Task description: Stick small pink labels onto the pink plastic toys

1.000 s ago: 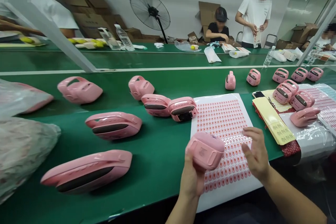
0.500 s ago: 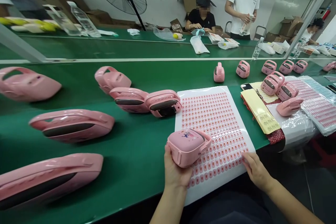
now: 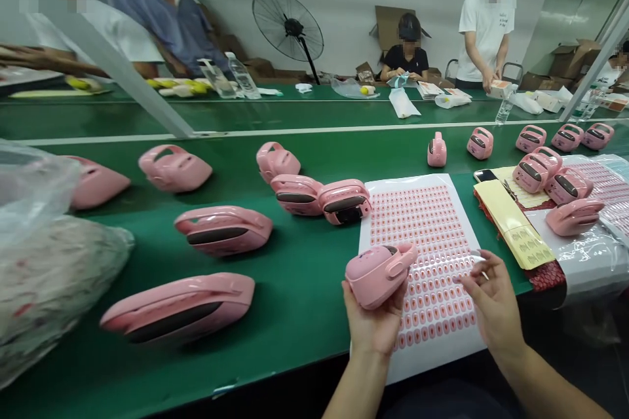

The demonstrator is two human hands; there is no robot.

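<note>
Pink handled plastic unit (image 3: 381, 275) rests cupped in the upturned left hand (image 3: 368, 327), fingers curled under it, over the near edge of the sheet of pink labels (image 3: 417, 181). Right hand (image 3: 494, 301) lies at its 3 o'clock, spread, thumb and forefinger apart. Further pink units (image 3: 344, 201) stand at 11 o'clock on the green bench (image 3: 295, 314).

Pink handled device (image 3: 377, 278), green belt (image 3: 299, 294), white sheet (image 3: 427, 242) with rows of pink ovals, yellow paper (image 3: 508, 226)
</note>
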